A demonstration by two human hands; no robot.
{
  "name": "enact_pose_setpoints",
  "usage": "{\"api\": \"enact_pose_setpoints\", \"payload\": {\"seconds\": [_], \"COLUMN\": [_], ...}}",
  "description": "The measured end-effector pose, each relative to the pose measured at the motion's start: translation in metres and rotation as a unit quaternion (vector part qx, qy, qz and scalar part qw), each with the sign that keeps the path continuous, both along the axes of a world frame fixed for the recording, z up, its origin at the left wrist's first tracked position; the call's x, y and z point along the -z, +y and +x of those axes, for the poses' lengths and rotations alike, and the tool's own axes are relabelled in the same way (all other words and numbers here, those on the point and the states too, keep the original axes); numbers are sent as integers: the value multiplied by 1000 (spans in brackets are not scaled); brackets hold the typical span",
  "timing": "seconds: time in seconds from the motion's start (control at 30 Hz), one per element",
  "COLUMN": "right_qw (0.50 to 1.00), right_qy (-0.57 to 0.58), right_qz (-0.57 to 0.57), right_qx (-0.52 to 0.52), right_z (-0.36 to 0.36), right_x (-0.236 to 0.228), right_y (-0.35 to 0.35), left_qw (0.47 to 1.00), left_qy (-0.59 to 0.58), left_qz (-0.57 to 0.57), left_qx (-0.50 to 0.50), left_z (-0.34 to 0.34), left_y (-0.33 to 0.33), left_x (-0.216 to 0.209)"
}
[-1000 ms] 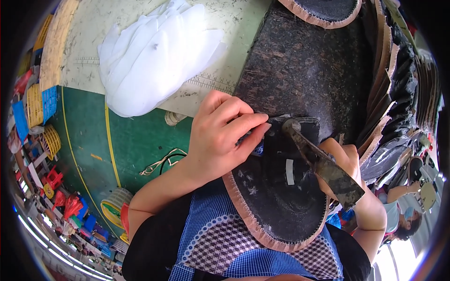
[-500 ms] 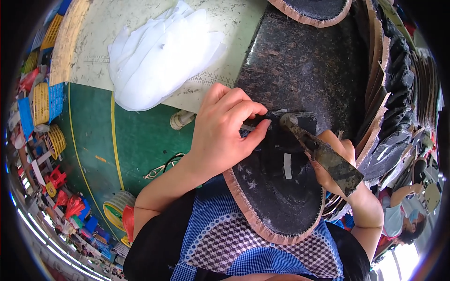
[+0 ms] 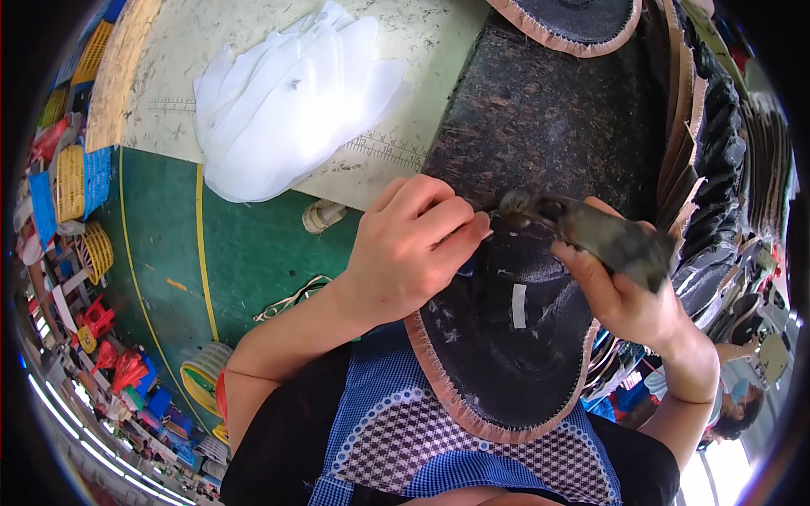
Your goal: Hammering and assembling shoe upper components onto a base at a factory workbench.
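Note:
A black slipper-shaped shoe piece [image 3: 472, 363] with a pinkish, notched edge lies at the near end of a dark speckled slab, its rounded end reaching over my apron. A short white strip [image 3: 519, 305] sits on its middle. With thumb and fingers pinched, my left hand [image 3: 418, 244] grips the piece's far left edge. My right hand [image 3: 620, 291] is wrapped round a worn metal shoemaker's hammer [image 3: 603, 240], smeared by motion. The hammer's round face is at the far edge of the piece, close to my left fingertips; whether it touches, I cannot tell.
The speckled slab [image 3: 540, 118] stretches away ahead, with another black shoe piece [image 3: 582, 21] at its far end. Stacked black pieces with tan edges [image 3: 688, 152] line the right side. Thin white sheets [image 3: 287, 110] lie fanned on the pale table [image 3: 169, 51] at left.
My right hand has moved right and slightly down, and the hammer has swung to a flatter angle. My left hand has shifted a little nearer to me, still pinching the edge.

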State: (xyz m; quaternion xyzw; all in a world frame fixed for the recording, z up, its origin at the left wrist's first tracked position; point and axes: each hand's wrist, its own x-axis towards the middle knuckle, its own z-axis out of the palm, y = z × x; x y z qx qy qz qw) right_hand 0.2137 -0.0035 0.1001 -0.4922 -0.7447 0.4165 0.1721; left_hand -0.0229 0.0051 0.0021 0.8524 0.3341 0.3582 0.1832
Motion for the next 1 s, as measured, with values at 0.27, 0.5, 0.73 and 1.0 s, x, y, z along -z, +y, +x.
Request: {"api": "enact_pose_setpoints", "payload": {"seconds": [0.27,0.5,0.73,1.0], "right_qw": [998,994,997,997], "right_qy": [-19,-74,-44,-62], "right_qz": [-55,-17,-17,-19], "right_qx": [-25,-75,-66,-47], "right_z": [2,9,10,6], "right_x": [1,16,18,10], "right_y": [9,-3,-9,-2], "left_qw": [1000,999,986,1000], "left_qy": [-16,-29,-82,13], "left_qz": [-19,-12,-124,-13], "left_qx": [1,-34,-79,-16], "left_z": [-2,-3,1,0], "left_y": [1,-5,-13,-5], "left_x": [1,6,10,-1]}}
